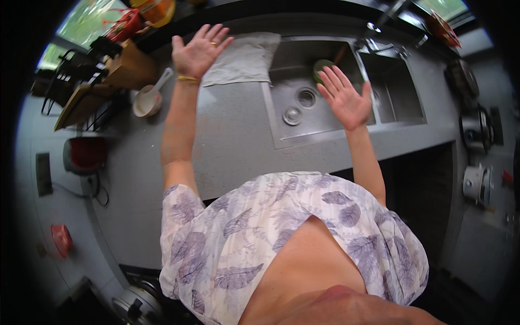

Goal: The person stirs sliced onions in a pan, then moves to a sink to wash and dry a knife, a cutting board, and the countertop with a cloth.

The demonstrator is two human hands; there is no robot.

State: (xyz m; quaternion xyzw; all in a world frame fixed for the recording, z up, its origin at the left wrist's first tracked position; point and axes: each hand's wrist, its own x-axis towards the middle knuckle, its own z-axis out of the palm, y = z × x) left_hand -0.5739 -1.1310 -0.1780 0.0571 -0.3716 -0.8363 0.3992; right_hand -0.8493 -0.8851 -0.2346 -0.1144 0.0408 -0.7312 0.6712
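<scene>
Both my hands are raised, palms up, with nothing in them. My left hand (197,50), fingers apart, is over the back of the grey counter, beside a pale cloth (248,59) that lies at the sink's left edge. Over the larger basin of the steel sink (280,130) is my right hand (345,97), its fingers slightly spread. Below it to the left are a drain (306,98) and a round metal strainer or plug (292,115). A green round object (321,70) in the basin is partly hidden behind my right fingertips.
A small bowl (142,106) with a white ladle stands left, near a wooden knife block (128,67) and a cutting board (77,107). A faucet (378,48) rises behind the sink. Appliances, one a grey-and-white pot-like one (476,185), line the right; a lidded pot (136,304) is lower left.
</scene>
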